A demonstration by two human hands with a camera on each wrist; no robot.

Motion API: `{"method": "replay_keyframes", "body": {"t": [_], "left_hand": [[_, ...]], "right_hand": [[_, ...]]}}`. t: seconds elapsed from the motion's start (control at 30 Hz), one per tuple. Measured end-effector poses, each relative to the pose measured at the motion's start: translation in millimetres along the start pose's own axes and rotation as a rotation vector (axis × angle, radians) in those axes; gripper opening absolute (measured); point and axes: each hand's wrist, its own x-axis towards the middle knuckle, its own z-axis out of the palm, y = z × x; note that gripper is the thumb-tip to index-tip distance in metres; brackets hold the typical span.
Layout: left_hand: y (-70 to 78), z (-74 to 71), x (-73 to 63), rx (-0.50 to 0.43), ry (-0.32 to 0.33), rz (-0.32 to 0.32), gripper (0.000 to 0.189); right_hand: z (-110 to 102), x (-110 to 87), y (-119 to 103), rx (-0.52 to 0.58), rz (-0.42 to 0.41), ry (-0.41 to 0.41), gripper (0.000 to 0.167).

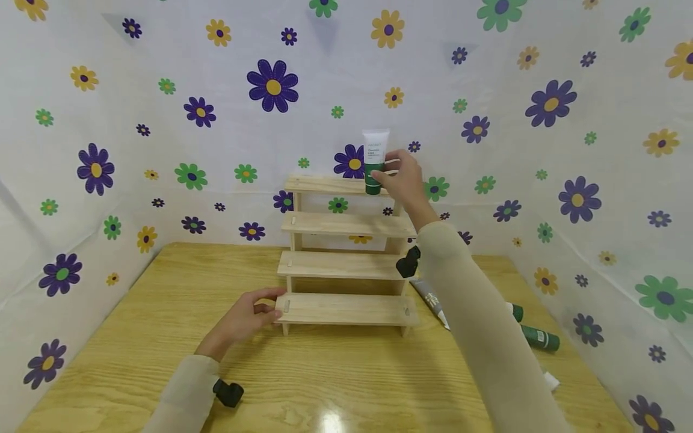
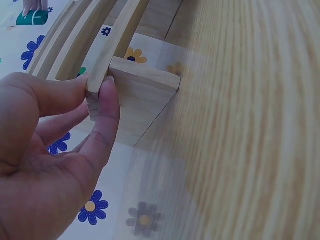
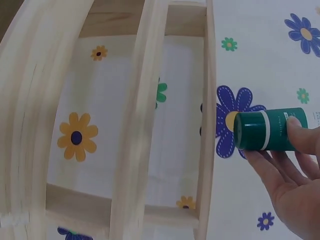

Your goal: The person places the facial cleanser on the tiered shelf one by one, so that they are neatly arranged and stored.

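A stepped wooden rack (image 1: 346, 264) with several shelves stands on the table. With thumb and fingers, my left hand (image 1: 243, 319) pinches the left end of its lowest shelf (image 1: 346, 310); the left wrist view shows this grip on the board (image 2: 117, 45) closely. My right hand (image 1: 405, 180) holds a white and green squeeze tube (image 1: 375, 157) upright, green cap down, in front of the top shelf (image 1: 330, 185). In the right wrist view the green cap (image 3: 250, 131) appears apart from the rack, beyond its top board.
Right of the rack lies a grey tube (image 1: 430, 300). Past my right sleeve are green-capped tubes (image 1: 541, 338) and a small white piece (image 1: 551, 380), partly hidden by the arm. A flower-printed sheet (image 1: 216, 150) encloses the table (image 1: 135, 361) at the back and sides.
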Motion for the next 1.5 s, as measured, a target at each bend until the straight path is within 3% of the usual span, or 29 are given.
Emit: {"method": "replay_keyframes", "body": {"t": [0.4,0.9,1.23,1.5], "left_hand": [[0.8,-0.2,0.2,-0.003,-0.001,-0.007,0.051],[2.4,-0.4,-0.2,0.005,-0.011,0.013,0.051],[-0.2,1.2,-0.5,-0.005,-0.016,0.024,0.051],[0.8,-1.2,-0.7,0.005,-0.014,0.015,0.051]], "right_hand": [[38.1,16.7,-13.5,0.166,0.043,0.024,0.044],[61.6,28.2,-10.6,0.120,0.049,0.059,0.042],[77.6,28.2,-4.3,0.160,0.006,0.084,0.040],[85.2,29.7,-6.6,0.105,-0.029,0.090,0.041]]}}
